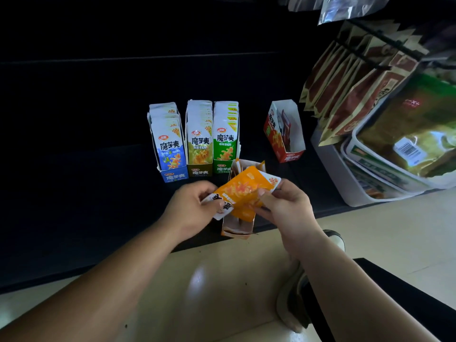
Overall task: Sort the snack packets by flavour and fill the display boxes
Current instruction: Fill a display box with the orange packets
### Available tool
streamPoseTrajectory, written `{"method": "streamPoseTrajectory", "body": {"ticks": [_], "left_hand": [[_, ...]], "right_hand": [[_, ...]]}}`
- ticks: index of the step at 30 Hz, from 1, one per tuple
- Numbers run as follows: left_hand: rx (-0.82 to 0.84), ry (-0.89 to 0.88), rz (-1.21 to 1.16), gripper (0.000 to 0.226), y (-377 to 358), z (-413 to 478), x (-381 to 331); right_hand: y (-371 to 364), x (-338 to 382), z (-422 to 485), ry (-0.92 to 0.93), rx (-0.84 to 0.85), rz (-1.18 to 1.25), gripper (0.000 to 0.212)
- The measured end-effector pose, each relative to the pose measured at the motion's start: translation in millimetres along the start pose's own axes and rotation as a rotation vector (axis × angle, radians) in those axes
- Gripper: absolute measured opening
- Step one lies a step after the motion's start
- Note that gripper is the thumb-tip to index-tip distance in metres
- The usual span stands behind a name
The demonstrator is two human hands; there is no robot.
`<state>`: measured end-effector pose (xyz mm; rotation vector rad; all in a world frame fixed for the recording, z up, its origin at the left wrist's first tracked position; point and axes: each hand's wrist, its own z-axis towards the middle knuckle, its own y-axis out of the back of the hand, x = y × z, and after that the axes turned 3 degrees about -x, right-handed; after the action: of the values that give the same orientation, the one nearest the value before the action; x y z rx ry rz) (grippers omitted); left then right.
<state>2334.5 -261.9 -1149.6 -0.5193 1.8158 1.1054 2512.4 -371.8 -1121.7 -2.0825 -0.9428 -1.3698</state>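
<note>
Packets (243, 191) pinched, left grip (191, 209), right grip (286, 209)

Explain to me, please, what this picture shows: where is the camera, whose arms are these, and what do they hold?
There is no machine here: a person works with bare hands. The one picture comes from a camera worn on the person's head, looking forward and down, so the arms reach in from below. The left hand and the right hand together hold a small bunch of orange packets over an open orange box at the edge of a dark shelf. Behind stand three full boxes in a row: the blue box, the olive box and the green box. A red box, apart to the right, holds only a few packets. At far right hang large bags.
</note>
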Motion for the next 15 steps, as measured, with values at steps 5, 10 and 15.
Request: {"method": "streamPoseTrajectory", "body": {"ticks": [5, 10, 15], "left_hand": [[-0.037, 0.015, -0.107, 0.021, 34.4, -8.2, -16.4], [0.042, -0.095, -0.008, 0.026, 62.3, -15.2, -33.5], [0.173, -0.186, 0.240, 0.035, 79.4, -6.4, -42.1]], "right_hand": [[-7.8, -4.9, -0.4, -0.079, -0.107, 0.050, 0.008], [-14.5, 6.9, -3.7, -0.008, -0.095, -0.024, 0.008], [-9.7, 14.1, -7.6, 0.021, -0.124, 0.010, 0.011]]}}
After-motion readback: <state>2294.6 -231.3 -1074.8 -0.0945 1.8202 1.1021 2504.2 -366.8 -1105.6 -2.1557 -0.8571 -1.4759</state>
